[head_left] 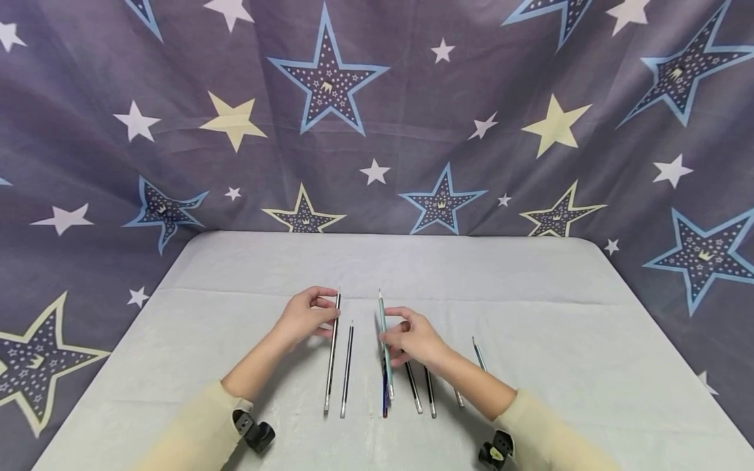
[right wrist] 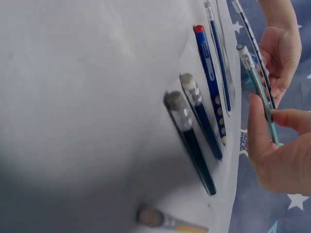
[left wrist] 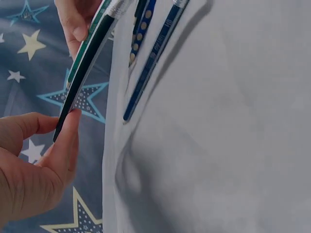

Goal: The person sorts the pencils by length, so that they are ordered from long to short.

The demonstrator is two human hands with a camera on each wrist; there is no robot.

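The green pencil, pinched in your right hand, pointed away from you, its long axis near-parallel to the black pencil your left hand pinched, with a blue pencil on the surface between, nearer the black one.

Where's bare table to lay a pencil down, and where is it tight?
Bare: the table along the starry curtain; its left side, outside the left forearm; its right side, outside the right forearm, past the pencil beside it. Crowded: the near middle, under the right hand and forearm, where several pencils lie close together.
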